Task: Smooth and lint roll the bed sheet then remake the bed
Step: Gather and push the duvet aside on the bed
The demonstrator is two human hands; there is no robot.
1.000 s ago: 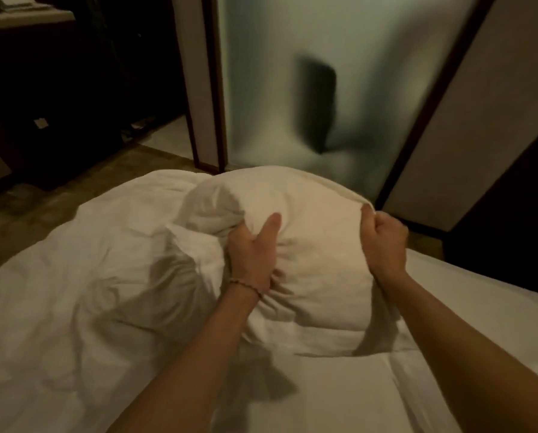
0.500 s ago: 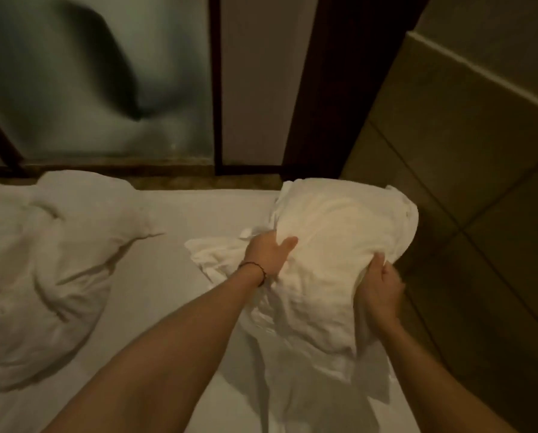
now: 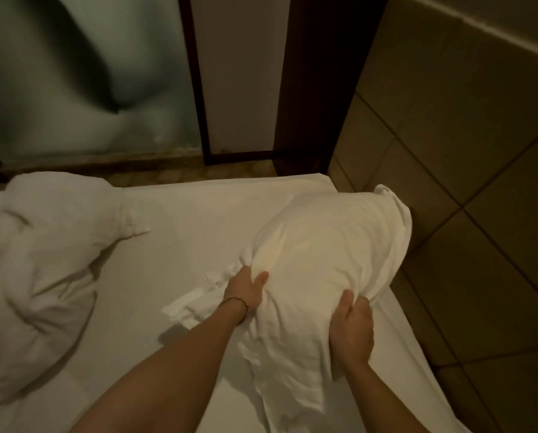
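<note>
A white pillow in a loose case lies at the right end of the bed, its far corner against the padded headboard. My left hand grips the pillow's left edge, thumb on top and fabric bunched under the fingers. My right hand grips its near right edge, fingers curled into the cloth. The flat white bed sheet shows bare between the pillow and a rumpled white duvet heaped on the left.
A brown panelled headboard runs along the right. Beyond the bed's far edge are a strip of floor, a frosted glass panel and a dark door frame.
The view swung right from the duvet heap. Both hands carried the pillow from above the duvet to the headboard end and lowered it onto the sheet.
</note>
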